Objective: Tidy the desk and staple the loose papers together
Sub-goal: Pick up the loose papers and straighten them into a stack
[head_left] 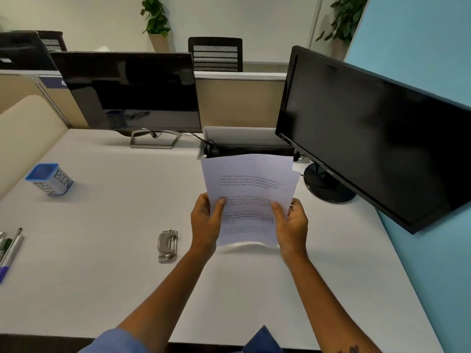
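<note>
**Papers upright in both hands, stapler off to our left**

We hold the papers (248,197) on end above the desk (254,289), their long axis running up and away from us and their lower edge sagging just over the desktop, whether touching it we cannot tell. Our left hand (205,222) pinches the lower left margin, thumb on the printed face; our right hand (293,222) pinches the lower right margin the same way. An offset sheet edge shows at the upper right, so we judge the stack is not yet squared.

The stapler (167,246) lies flat on the desk, left of the papers and near our left hand, apart from it. Its long axis runs roughly away from us, parallel to the sheets. Our left hand is plainly the nearer one, so we reckon the right should keep the stack while the left reaches across.

Further left stands the blue-rimmed cup marked BIN (49,179), and pens (10,248) lie at the left edge.
</note>
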{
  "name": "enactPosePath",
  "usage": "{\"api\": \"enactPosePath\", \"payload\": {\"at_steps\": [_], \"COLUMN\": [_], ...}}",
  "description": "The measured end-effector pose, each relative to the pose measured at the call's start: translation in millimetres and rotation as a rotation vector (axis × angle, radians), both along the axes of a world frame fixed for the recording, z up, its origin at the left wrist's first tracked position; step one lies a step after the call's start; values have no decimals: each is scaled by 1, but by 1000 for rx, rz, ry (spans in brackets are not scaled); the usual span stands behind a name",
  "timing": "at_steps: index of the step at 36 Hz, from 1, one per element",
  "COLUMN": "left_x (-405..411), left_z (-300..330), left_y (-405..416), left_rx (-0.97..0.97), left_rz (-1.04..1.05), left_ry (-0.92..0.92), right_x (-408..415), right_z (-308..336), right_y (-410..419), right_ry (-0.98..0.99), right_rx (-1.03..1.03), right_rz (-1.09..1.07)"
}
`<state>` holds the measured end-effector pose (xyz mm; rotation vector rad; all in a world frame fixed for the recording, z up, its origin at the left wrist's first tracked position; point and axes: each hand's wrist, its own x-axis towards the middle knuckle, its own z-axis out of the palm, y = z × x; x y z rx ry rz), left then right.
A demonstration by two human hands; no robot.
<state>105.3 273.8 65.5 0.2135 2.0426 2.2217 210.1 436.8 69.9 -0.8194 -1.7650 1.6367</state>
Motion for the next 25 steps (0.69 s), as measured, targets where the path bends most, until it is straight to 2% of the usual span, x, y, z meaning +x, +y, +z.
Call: {"api": "enactPosePath", "payload": {"at_steps": [11, 21, 25], "left_x": [15, 15, 15], "left_z": [-33, -21, -31], "left_y": [-9, -6, -8], "left_rx": [-73, -57, -90], "left_rz": [-71, -47, -57], "left_ry": [-78, 8, -15], "right_x": [11, 6, 8], "right_z": [-41, -35, -42], "right_y": [-13, -15, -18], "right_ry": [-49, 0, -23], "right_rx": [-35, -27, -21], "right_rz": [45, 48, 59]}}
